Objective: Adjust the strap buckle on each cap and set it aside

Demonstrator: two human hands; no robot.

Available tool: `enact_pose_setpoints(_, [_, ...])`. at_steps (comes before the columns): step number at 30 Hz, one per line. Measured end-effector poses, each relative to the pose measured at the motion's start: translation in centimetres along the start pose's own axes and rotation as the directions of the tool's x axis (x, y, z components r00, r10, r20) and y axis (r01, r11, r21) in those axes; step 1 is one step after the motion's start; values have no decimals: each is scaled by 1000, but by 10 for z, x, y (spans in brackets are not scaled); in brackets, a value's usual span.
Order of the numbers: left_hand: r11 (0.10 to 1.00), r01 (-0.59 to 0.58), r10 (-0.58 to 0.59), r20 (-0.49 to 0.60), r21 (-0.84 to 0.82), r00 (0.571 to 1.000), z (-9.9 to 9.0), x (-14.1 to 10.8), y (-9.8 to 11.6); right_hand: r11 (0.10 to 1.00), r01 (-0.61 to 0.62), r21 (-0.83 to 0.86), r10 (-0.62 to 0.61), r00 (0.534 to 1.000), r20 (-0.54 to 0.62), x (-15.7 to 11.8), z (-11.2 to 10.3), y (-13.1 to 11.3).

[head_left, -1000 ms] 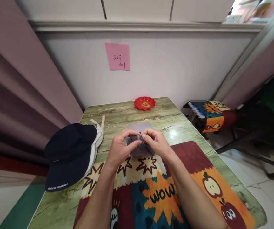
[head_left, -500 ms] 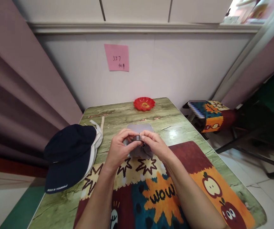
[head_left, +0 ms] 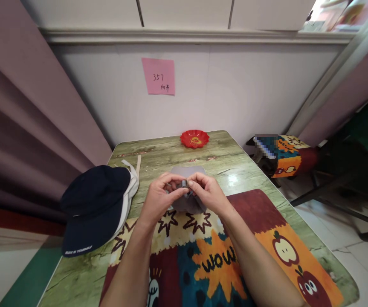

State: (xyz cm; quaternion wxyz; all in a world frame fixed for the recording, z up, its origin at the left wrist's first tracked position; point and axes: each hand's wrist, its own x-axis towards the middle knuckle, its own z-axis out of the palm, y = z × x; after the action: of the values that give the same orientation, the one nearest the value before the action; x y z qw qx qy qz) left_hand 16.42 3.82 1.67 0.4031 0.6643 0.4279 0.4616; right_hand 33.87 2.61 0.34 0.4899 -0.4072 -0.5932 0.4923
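Observation:
A grey cap (head_left: pixel 186 207) lies on the table under both hands, its brim (head_left: pixel 188 171) pointing away from me. Pinched just above it is the cap's dark strap (head_left: pixel 184 184), which has a small metal buckle. My left hand (head_left: pixel 163 191) grips the strap between thumb and index finger from the left. From the right, my right hand (head_left: pixel 204 190) pinches the strap's buckle end with its fingertips. The fingers hide much of the cap and the exact way the strap passes through the buckle.
A navy cap (head_left: pixel 96 204) with white edging and loose ties rests at the table's left edge. Toward the back stands a red scalloped dish (head_left: pixel 194 139). A colourful mat (head_left: pixel 254 213) covers the near side. Beyond the right edge is a stool (head_left: pixel 286 155).
Both hands keep their pinch on the strap at nearly the same place. The fingertips have shifted slightly, and the strap piece between them sits a little further left.

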Motion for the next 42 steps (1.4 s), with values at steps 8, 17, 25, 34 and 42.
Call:
enact_pose_setpoints(8, [956, 269, -266, 42, -114, 963, 2, 1, -4, 1000, -1, 29, -3, 987, 159, -2, -12, -5])
enact_pose_setpoints(17, [870, 377, -307, 250, -318, 918, -7, -2, 4, 997, 76, -22, -74, 995, 71, 1, -13, -1])
enact_pose_setpoints(25, [870, 367, -324, 180, -328, 929, -4, 1, -1, 892, 274, -359, -306, 951, -34, 0, -11, -5])
enact_pose_setpoints(34, [955, 266, -253, 113, -128, 961, -10, 1, 2, 888, 251, -386, -282, 959, -26, 0, -13, -3])
enact_pose_setpoints(42, [988, 156, -155, 270, 20, 950, -5, 0, 4, 997, 45, -63, -43, 999, 26, 1, -16, 0])
